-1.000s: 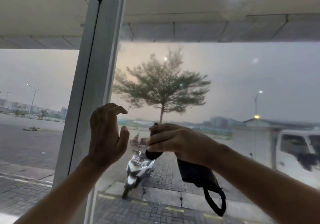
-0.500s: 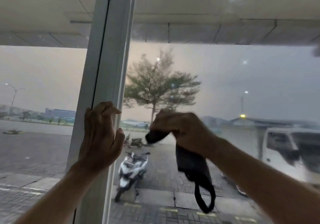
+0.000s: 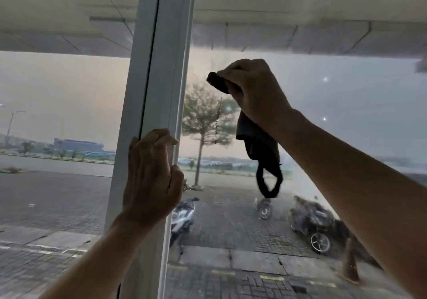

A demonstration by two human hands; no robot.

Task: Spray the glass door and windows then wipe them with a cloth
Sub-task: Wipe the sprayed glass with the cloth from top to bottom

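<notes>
The dark cloth (image 3: 261,150) is gripped in the right hand (image 3: 251,90) and has been raised since a second ago. It is now held high against the glass pane (image 3: 335,118) just right of the white frame (image 3: 159,67), its loop hanging below. The left hand (image 3: 150,178) is kept resting on that frame, lower down, fingers loosely bent, nothing held.

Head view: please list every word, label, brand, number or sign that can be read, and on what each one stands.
No text can be read.
The dark cloth and white frame show no label.
The parked scooters and the far building are too blurred to show any writing.
</notes>
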